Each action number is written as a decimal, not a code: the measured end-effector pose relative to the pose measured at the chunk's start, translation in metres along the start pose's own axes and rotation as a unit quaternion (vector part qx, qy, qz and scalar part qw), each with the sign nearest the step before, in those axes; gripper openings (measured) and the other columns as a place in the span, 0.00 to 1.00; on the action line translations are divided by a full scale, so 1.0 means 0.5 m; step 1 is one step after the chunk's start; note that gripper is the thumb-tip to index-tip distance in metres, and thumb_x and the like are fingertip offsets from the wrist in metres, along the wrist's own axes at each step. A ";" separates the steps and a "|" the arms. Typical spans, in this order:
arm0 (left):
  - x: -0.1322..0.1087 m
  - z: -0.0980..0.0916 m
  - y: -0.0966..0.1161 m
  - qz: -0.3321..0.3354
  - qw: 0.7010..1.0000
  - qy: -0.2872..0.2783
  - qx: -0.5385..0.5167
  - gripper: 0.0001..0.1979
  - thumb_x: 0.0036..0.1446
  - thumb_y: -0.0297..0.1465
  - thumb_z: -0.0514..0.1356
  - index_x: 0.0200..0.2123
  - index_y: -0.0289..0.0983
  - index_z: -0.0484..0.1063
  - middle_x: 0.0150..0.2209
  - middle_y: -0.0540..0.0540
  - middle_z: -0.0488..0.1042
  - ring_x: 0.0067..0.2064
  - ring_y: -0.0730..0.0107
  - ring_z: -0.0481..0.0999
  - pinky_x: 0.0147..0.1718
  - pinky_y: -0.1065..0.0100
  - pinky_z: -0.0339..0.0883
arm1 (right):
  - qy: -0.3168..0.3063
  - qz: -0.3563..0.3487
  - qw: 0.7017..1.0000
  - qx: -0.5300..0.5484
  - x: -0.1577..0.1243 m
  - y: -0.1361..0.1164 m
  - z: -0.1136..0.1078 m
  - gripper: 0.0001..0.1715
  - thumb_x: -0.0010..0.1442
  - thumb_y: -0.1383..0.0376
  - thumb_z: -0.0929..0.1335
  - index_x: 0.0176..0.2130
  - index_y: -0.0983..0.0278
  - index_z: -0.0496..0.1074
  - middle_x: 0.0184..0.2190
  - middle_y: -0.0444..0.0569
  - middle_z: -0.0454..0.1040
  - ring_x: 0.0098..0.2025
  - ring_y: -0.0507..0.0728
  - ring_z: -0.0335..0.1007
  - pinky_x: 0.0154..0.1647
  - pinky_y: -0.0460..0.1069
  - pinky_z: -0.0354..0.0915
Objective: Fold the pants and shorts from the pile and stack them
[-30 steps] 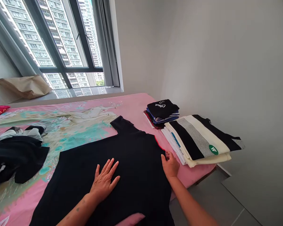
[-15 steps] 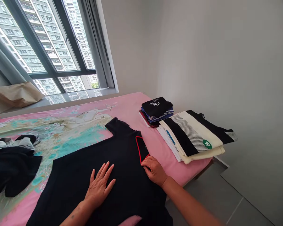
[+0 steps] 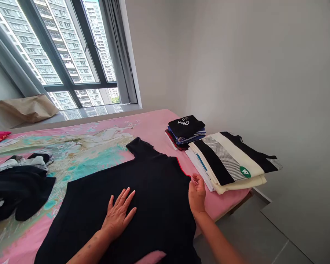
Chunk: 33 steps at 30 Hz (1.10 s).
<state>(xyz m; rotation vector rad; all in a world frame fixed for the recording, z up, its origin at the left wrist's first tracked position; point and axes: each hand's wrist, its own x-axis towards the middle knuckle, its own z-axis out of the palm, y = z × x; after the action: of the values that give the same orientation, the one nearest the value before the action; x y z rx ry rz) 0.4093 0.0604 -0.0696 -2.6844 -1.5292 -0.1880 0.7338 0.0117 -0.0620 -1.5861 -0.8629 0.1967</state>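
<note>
A black T-shirt point(image 3: 151, 187) with a red-trimmed neckline lies spread on the bed, its neck end toward the folded clothes. My left hand point(image 3: 118, 214) rests flat on the middle of the shirt, fingers spread. At the neckline, my right hand point(image 3: 197, 194) has its thumb and fingers pinched on the shirt's edge, where the red trim ends. One short sleeve points toward the window; the nearer part of the shirt runs out of view at the bottom.
Right of the shirt lie a striped cream-and-black folded garment point(image 3: 231, 157) on other folded clothes and a smaller folded stack point(image 3: 187, 126). Crumpled dark clothes point(image 3: 22, 190) lie at left on the patterned bedsheet point(image 3: 99, 161). A brown paper bag point(image 3: 30, 108) sits on the windowsill.
My right hand has moved right and slightly up, drawing the folded-back neckline outward, so only a thin red line of trim shows. My left hand stays on the shirt. The view has shifted slightly.
</note>
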 end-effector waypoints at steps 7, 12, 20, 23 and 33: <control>-0.002 0.005 -0.003 -0.002 1.000 0.006 -0.003 0.29 0.62 0.48 0.43 0.65 0.50 0.46 0.67 0.51 0.46 0.67 0.61 0.47 0.62 0.45 0.28 | -0.368 -0.227 0.889 -0.150 -0.089 -0.136 0.121 0.27 0.63 0.61 0.57 0.59 0.64 0.61 0.63 0.50 0.56 0.66 0.58 0.44 0.66 0.57 0.46; -0.005 0.002 -0.001 -0.004 1.000 0.004 -0.014 0.29 0.62 0.48 0.43 0.65 0.50 0.45 0.67 0.51 0.46 0.67 0.60 0.46 0.63 0.46 0.28 | -0.383 -0.174 0.843 -0.336 -0.030 -0.024 0.102 0.33 0.64 0.56 0.57 0.64 0.65 0.54 0.66 0.52 0.48 0.68 0.60 0.39 0.66 0.62 0.37; -0.012 -0.001 -0.004 0.003 0.999 0.010 -0.043 0.29 0.62 0.48 0.44 0.65 0.52 0.44 0.67 0.50 0.47 0.67 0.57 0.48 0.62 0.43 0.29 | -0.326 -0.097 0.832 -0.438 0.049 -0.007 0.058 0.35 0.63 0.59 0.55 0.64 0.76 0.51 0.65 0.64 0.46 0.67 0.69 0.39 0.61 0.72 0.38; -0.016 0.000 -0.006 0.003 0.999 0.011 -0.047 0.29 0.62 0.47 0.44 0.65 0.52 0.43 0.67 0.50 0.46 0.67 0.57 0.47 0.62 0.43 0.30 | -0.368 -0.190 0.828 -0.377 -0.024 -0.081 0.126 0.34 0.65 0.57 0.53 0.65 0.69 0.48 0.67 0.54 0.42 0.68 0.62 0.33 0.65 0.64 0.35; -0.014 -0.024 -0.032 -0.032 0.997 -0.019 -0.072 0.30 0.62 0.48 0.44 0.65 0.48 0.46 0.67 0.48 0.49 0.67 0.59 0.48 0.63 0.44 0.29 | -0.490 -0.247 0.763 -0.340 -0.023 -0.075 0.277 0.34 0.65 0.52 0.50 0.65 0.63 0.49 0.67 0.46 0.44 0.68 0.56 0.34 0.67 0.58 0.31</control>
<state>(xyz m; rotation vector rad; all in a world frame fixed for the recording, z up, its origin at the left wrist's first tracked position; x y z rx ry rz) 0.3911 0.0613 -0.0591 -2.7633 -1.6767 -0.2622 0.6300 0.1117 -0.0633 -1.8037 -2.3630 0.3708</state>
